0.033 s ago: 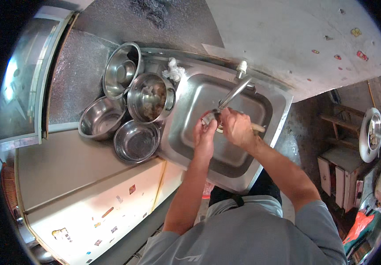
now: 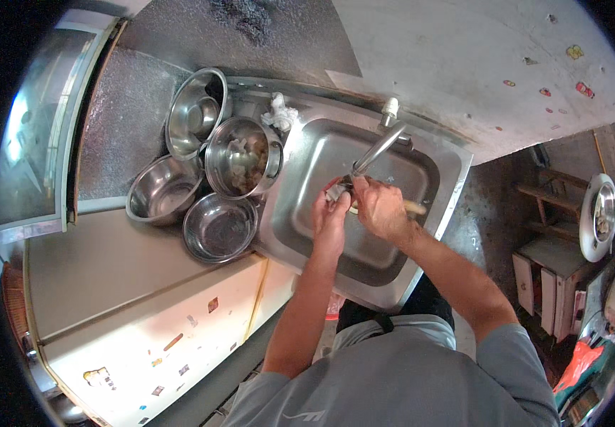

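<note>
Over the steel sink [image 2: 306, 171], my left hand [image 2: 329, 219] is closed around a small grey-white piece [image 2: 335, 191], whose kind I cannot make out. My right hand [image 2: 381, 206] presses against it from the right, fingers curled. From the right side of that hand sticks out the pale, wood-coloured handle [image 2: 415, 207] of a tool; its working end is hidden by my fingers. Both hands meet just under the spout of the curved metal faucet [image 2: 381, 147]. Left of the sink, a steel pot [image 2: 214, 167] holds several pale and brownish pieces.
Around the pot stand steel bowls: a large one [image 2: 176, 117] behind, another [image 2: 152, 193] at left, and a shallower basin [image 2: 221, 229] in front. A crumpled white cloth or bag [image 2: 279, 114] lies at the sink's back left corner. A white-rimmed dish [image 2: 589, 240] is at far right.
My right hand has shifted very slightly over the piece, and the pale handle with it. My left hand stays in almost the same place.
</note>
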The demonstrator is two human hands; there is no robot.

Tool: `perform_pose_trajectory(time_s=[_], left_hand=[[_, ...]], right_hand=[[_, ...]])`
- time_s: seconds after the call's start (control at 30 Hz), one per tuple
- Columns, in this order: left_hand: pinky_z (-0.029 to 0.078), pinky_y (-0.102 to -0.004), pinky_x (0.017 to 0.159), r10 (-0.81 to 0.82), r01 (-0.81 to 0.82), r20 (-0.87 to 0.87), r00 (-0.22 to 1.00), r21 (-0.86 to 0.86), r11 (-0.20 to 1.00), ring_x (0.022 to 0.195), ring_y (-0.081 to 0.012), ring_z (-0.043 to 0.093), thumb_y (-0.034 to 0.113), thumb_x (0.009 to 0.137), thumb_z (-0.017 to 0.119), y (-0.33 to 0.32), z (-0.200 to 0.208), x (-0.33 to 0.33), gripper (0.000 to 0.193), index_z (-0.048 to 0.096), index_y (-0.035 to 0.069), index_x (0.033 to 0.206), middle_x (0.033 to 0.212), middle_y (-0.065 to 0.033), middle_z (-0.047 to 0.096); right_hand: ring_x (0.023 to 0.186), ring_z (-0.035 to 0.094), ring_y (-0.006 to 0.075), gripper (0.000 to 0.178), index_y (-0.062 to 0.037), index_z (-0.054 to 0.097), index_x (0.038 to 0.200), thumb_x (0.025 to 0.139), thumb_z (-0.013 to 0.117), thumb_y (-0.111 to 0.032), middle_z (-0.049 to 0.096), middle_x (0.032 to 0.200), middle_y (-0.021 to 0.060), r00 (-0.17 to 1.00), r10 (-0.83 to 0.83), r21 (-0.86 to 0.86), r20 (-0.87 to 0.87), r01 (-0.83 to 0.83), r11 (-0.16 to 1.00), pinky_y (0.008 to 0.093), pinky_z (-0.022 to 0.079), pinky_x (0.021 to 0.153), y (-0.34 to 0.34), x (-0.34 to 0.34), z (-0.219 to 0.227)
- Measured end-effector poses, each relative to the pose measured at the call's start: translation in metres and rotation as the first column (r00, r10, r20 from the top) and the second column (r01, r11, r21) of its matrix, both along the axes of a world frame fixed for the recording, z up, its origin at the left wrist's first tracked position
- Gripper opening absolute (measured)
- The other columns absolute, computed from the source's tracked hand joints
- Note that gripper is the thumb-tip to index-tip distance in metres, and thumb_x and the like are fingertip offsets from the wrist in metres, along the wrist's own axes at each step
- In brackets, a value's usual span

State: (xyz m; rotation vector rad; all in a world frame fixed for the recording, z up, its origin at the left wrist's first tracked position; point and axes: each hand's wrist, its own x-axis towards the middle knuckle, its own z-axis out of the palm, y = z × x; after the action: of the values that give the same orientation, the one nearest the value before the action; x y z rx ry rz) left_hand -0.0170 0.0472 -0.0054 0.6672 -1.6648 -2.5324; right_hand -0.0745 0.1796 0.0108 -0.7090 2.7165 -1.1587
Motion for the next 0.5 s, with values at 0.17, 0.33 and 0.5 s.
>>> perform_pose_trajectory(time_s=[0.17,0.33,0.5], left_hand=[[0.043,-0.0369,0.101,-0.009,0.01,0.039,0.999,-0.03,0.999,0.112,-0.0221,0.057,0.004,0.092,0.058,0.004,-0.002,-0.002,0.041,0.047,-0.001,0.131,0.124,-0.0123,0.058],[0.044,-0.0307,0.096,-0.001,0.001,0.015,1.0,0.006,1.0,0.106,-0.0163,0.058,0.007,0.091,0.061,0.008,0.004,-0.006,0.043,0.047,-0.003,0.13,0.118,-0.0093,0.06],[0.045,-0.0308,0.096,-0.035,0.036,0.025,0.999,-0.043,0.998,0.105,-0.016,0.059,0.006,0.09,0.062,0.006,-0.002,-0.005,0.043,0.048,-0.002,0.13,0.118,-0.0088,0.06]], right_hand=[[0.078,0.065,0.0406,0.018,-0.002,0.052,0.096,0.083,0.061,-0.012,0.065,0.086,0.0208,0.998,-0.031,0.027,0.061,0.029,0.999,0.0495,0.052,0.067,0.001,-0.008,0.001],[0.078,0.066,0.0394,0.019,-0.0024,0.052,0.095,0.083,0.06,-0.013,0.065,0.086,0.0203,0.999,-0.023,0.05,0.028,0.022,0.999,0.049,0.053,0.067,0.003,-0.004,-0.005],[0.078,0.067,0.038,0.017,-0.0032,0.052,0.094,0.083,0.059,-0.013,0.066,0.087,0.0195,0.996,-0.062,0.077,0.069,0.057,0.995,0.048,0.054,0.067,0.008,-0.006,-0.005]])
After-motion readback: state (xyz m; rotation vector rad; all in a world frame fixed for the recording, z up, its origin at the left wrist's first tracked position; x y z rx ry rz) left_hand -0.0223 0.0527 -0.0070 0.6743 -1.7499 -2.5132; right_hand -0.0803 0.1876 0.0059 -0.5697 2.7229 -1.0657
